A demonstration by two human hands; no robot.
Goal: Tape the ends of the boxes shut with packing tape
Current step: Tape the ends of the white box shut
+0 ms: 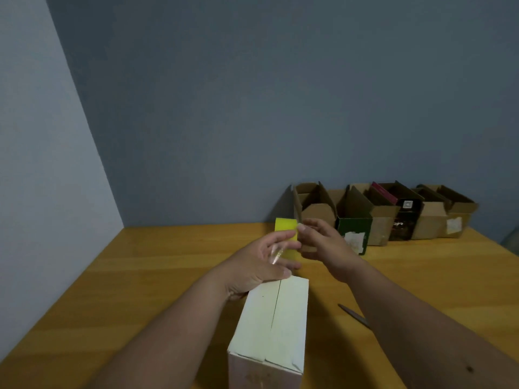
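- Left hand (264, 262) grips a yellow tape roll (286, 238), clear tape across its fingers.
- Right hand (323, 242) pinches the roll's far edge.
- Both hover above a white box (272, 327), flaps closed, on a wooden table (168, 262).
- Open cardboard boxes (379, 211) line the wall behind.

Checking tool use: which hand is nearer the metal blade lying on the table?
Right. Its forearm passes just over the blade; right hand and left hand are both raised at the tape roll.

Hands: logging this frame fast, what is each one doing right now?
Left hand: grips the yellow tape roll.
Right hand: pinches the roll's far edge, probably the tape end.
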